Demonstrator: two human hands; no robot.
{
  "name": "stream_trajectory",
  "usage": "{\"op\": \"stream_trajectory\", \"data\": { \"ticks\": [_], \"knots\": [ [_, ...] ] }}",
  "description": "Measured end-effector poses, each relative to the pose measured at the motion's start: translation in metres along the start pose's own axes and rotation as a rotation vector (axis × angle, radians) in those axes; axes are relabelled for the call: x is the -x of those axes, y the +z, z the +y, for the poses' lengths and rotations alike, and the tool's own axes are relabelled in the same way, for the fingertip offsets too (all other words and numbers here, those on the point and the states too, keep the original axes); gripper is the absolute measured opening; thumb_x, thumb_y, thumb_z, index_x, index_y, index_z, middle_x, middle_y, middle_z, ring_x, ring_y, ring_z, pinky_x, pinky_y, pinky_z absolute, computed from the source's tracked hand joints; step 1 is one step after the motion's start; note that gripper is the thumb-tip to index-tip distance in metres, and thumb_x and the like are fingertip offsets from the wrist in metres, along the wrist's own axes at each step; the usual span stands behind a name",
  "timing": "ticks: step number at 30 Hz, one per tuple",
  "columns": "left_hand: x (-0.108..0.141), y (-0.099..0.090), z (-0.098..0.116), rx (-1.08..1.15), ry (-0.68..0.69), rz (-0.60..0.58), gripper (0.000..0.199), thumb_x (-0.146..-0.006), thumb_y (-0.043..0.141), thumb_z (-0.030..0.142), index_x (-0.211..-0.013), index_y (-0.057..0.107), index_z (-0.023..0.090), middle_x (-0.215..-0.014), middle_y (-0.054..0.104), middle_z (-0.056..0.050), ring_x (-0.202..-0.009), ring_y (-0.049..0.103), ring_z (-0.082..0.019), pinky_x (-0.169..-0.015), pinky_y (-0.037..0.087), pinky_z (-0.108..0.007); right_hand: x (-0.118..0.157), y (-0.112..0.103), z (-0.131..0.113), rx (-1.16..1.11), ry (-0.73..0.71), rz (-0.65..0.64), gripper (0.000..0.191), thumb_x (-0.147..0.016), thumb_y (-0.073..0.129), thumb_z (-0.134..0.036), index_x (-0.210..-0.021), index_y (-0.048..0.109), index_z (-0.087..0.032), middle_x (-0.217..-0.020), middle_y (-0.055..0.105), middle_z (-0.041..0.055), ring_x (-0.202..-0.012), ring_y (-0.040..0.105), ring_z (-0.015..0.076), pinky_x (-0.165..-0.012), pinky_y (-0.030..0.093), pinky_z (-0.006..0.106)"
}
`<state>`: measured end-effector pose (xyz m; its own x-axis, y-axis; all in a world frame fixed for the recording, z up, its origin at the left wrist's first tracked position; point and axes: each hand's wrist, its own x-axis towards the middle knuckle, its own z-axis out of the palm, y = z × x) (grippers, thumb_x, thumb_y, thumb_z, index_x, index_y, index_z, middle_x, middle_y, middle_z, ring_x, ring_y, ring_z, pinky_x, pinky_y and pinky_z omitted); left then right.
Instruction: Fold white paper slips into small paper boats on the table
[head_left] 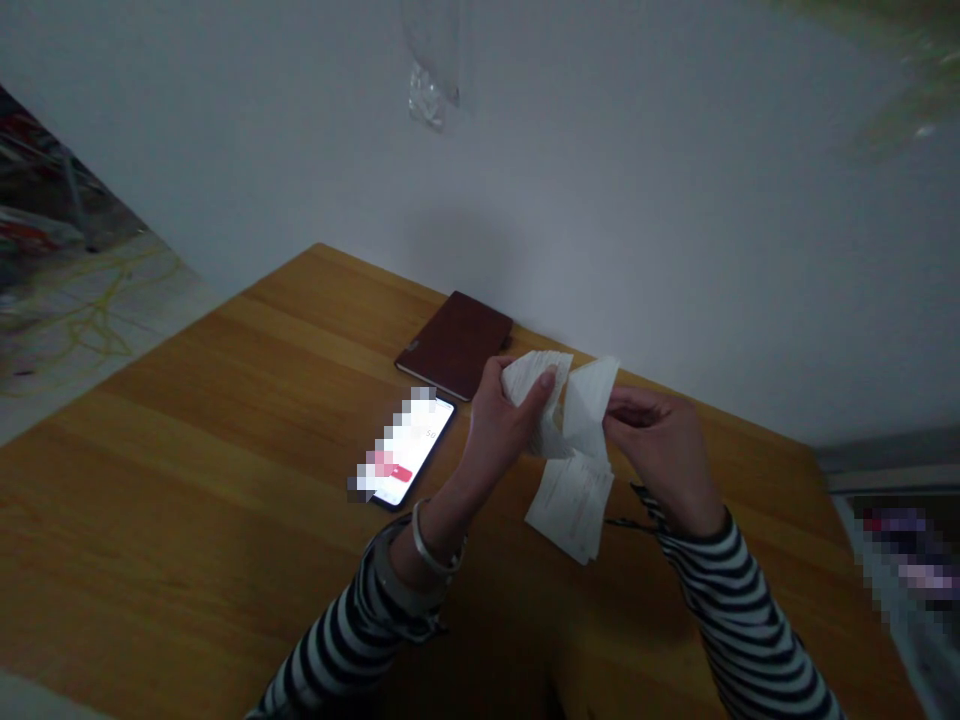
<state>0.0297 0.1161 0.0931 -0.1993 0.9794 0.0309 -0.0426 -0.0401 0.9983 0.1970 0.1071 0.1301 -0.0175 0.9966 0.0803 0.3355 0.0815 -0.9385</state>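
Observation:
My left hand (506, 410) grips a thick stack of white paper slips (541, 385), the thumb pressed on top. My right hand (660, 440) pinches the edge of one white slip (591, 395) beside that stack; it stands raised and slightly bent. Below both hands, a few printed slips (571, 510) lie in a loose overlapping pile on the table. The print is too small to read. To the left of my left wrist lies a phone (420, 450) with its screen lit and partly blurred out.
A dark red-brown notebook (457, 345) lies near the back edge of the wooden table (225, 430), close to the white wall (600, 200). Clear tape or plastic (426, 95) hangs on the wall. Cluttered items stand on the floor at far left.

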Motion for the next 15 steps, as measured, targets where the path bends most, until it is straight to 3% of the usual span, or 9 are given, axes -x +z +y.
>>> {"op": "stream_trajectory", "data": {
  "ticks": [3,15],
  "knots": [
    [0.0008,-0.0001,0.0018,0.015,-0.016,-0.002,0.04,-0.082,0.065,0.05,-0.099,0.052,0.017,-0.086,0.06,-0.004,-0.076,0.058,-0.017,-0.067,0.046,-0.027,0.0016,-0.0017,-0.0027,0.01,0.004,0.043,0.024,-0.069,0.069,-0.012,-0.089,0.08,-0.02,-0.082,0.079,0.0034,-0.067,0.073,0.0186,-0.063,0.06,0.027],
    [0.0031,-0.0007,0.0037,0.04,0.011,-0.013,0.04,-0.083,0.066,0.049,-0.103,0.052,0.016,-0.091,0.061,-0.005,-0.081,0.059,-0.016,-0.073,0.047,-0.029,-0.0013,-0.0011,-0.0096,-0.026,0.001,0.012,0.02,-0.07,0.076,-0.017,-0.089,0.08,-0.02,-0.082,0.079,0.0036,-0.068,0.075,0.0179,-0.064,0.061,0.026]
  ]
}}
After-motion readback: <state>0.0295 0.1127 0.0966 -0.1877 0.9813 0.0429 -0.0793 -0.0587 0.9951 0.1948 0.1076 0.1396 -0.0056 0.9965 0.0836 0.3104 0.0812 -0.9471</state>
